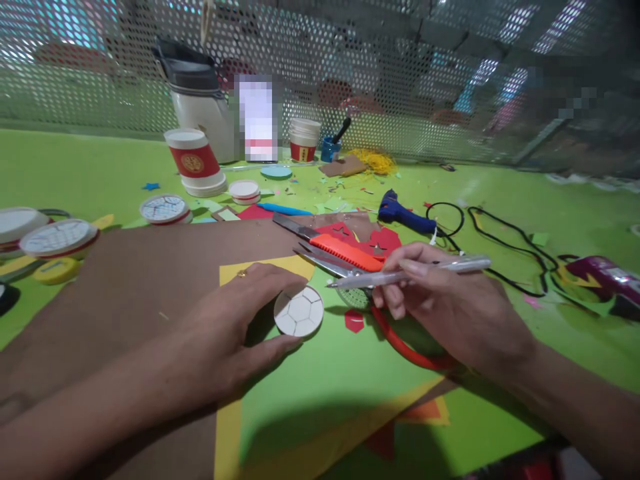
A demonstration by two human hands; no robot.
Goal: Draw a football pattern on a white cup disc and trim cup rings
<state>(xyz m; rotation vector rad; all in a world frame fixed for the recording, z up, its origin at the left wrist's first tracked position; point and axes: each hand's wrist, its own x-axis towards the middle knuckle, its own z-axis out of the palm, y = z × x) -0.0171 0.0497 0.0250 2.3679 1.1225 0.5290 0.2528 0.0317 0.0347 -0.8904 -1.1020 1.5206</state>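
My left hand grips a small round white disc by its edge, thumb below and fingers above. Lines in a soccer-ball pattern cover the disc's top. In my right hand a pen with a clear barrel is pinched, its tip pointing left, just right of the disc and apart from it. Beneath the disc lies green paper over yellow paper. A small red hexagon rests below the pen. Scissors with a red handle lie partly hidden under my right hand.
An orange utility knife with its blade out lies behind the pen. Beyond are a blue glue gun with a black cord, a red-and-white paper cup and a white jug. Patterned round lids sit on the left, near brown card.
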